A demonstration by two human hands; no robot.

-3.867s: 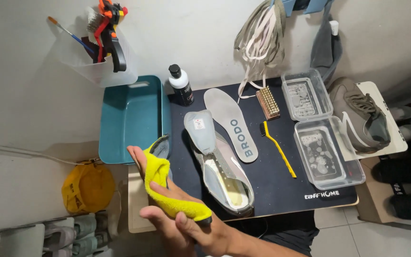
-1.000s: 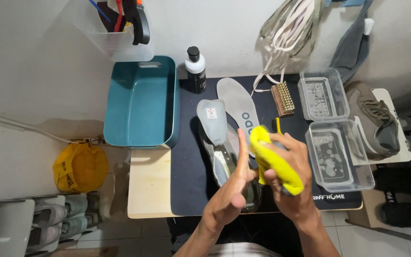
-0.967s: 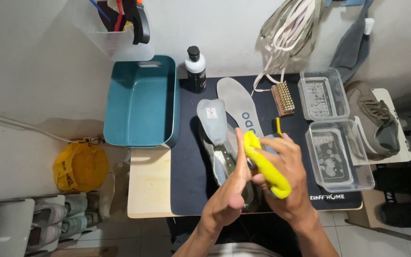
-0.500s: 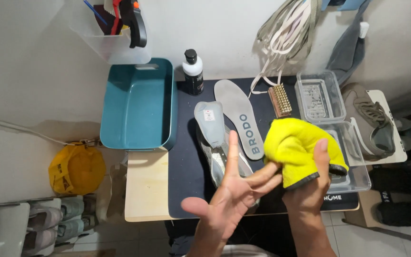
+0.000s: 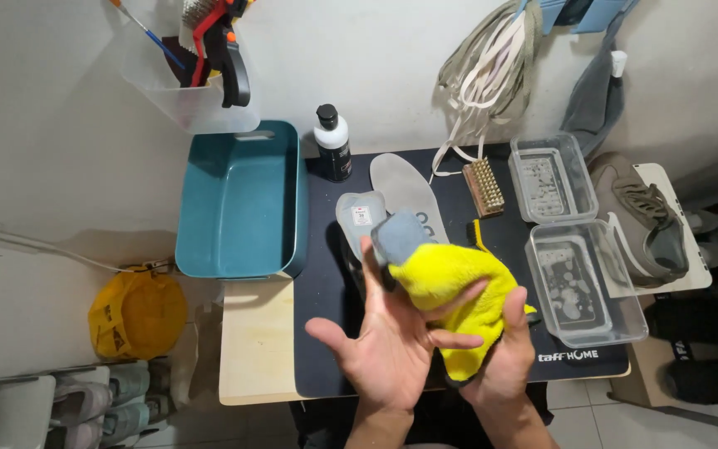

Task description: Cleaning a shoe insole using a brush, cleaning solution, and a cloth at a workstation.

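Note:
My right hand (image 5: 504,353) is shut on a yellow cloth (image 5: 459,287) with a grey underside, and holds it over the front of a black mat (image 5: 326,349). Beside it, my left hand (image 5: 384,341) is palm up with fingers spread, the cloth draped against its fingers. Just beyond the hands lie two grey insoles: one (image 5: 359,214) is partly hidden by the cloth, the other (image 5: 399,179) lies behind it. A yellow-handled brush (image 5: 479,232) pokes out from behind the cloth.
A teal basin (image 5: 243,199) sits left of the mat, with a black bottle (image 5: 333,143) and a wooden brush (image 5: 485,187) at the back. On the right are two clear plastic boxes (image 5: 552,175) (image 5: 585,287) and a grey shoe (image 5: 646,226). Laces (image 5: 492,62) hang on the wall.
The cloth passed from my left hand to my right and has been unfolded. My left hand moved from the insole and now lies palm up under the cloth.

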